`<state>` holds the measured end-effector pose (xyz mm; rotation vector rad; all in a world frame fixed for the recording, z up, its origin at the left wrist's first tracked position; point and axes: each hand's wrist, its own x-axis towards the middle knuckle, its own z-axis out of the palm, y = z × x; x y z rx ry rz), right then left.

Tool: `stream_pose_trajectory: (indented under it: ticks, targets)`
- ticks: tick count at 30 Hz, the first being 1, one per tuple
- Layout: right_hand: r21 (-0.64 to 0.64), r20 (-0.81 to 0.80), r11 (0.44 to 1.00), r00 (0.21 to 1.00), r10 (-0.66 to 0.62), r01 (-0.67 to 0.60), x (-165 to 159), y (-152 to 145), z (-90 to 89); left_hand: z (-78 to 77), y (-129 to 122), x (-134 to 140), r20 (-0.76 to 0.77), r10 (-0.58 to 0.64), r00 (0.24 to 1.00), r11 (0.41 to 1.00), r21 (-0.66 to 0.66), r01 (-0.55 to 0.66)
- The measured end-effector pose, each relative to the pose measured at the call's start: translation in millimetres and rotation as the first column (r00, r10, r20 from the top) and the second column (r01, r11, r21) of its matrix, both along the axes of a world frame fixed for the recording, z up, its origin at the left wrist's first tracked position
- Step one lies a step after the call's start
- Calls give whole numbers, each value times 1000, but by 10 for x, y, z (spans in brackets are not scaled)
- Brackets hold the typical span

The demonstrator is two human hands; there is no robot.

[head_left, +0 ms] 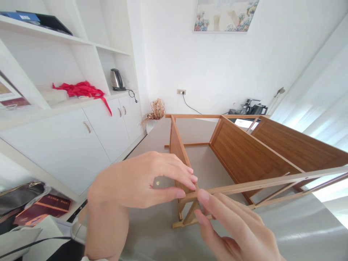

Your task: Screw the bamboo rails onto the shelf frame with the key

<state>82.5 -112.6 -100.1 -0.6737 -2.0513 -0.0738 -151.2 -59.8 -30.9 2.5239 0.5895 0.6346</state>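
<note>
A wooden rack frame (244,186) with brown panels lies on its side on the floor in front of me. My left hand (141,177) comes over its near left corner, thumb and fingertips closed on the rail there. Beside it, my right hand (233,224) curls its fingers at the same corner. Its index fingertip meets the rail, and the thumb lies just below. Whatever is between that thumb and the fingers is mostly hidden. A wooden end panel (178,145) runs back from the corner, and a wider slatted panel (244,148) stands further right.
White cabinets (59,145) line the left side, with a kettle (116,79) and red ribbon (81,88) on the shelf. Dried plants (156,110) stand in the back corner. Coffee equipment (250,107) sits behind the rack. Bags and a dark red box (45,208) lie at lower left.
</note>
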Motion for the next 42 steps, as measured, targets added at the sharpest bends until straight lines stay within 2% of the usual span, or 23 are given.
stream_pose_trajectory:
  ticks: [6,9,13,18,22,26,29,32,36,38,42]
  targets:
    - [-137,35,985,994,-105,109,124,-92,87,-16,-6,-9,14,-18,1000,1000,1,18]
    - [-152,19,973,985,-173,174,165,-75,127,-19,-11,-8,22,-9,1000,1000,-6,10]
    - [-63,-35,986,987,-160,157,197,-9,124,-11,-28,11,23,13,1000,1000,-3,-13]
    - [45,20,981,982,-190,188,182,-11,106,7,-54,38,21,29,999,1000,9,-29]
    - [117,22,965,971,-239,235,146,-40,110,-13,-90,57,24,89,996,996,9,-89]
    - [110,53,983,986,-157,150,137,-34,120,-64,-120,109,87,139,986,990,12,-141]
    - [26,59,999,997,-49,47,131,-18,104,-96,-118,139,125,136,983,990,25,-140]
    - [-41,50,999,999,-13,15,123,-8,69,-112,-112,143,145,127,981,991,29,-133]
    - [-29,68,999,997,-34,36,98,-13,44,-109,-132,145,154,149,977,988,24,-154]
    - [-28,127,999,991,-39,43,72,-9,46,-97,-146,153,150,159,976,986,27,-165]
    - [8,140,998,988,67,-69,44,26,63,-73,-142,164,139,156,978,985,54,-165]
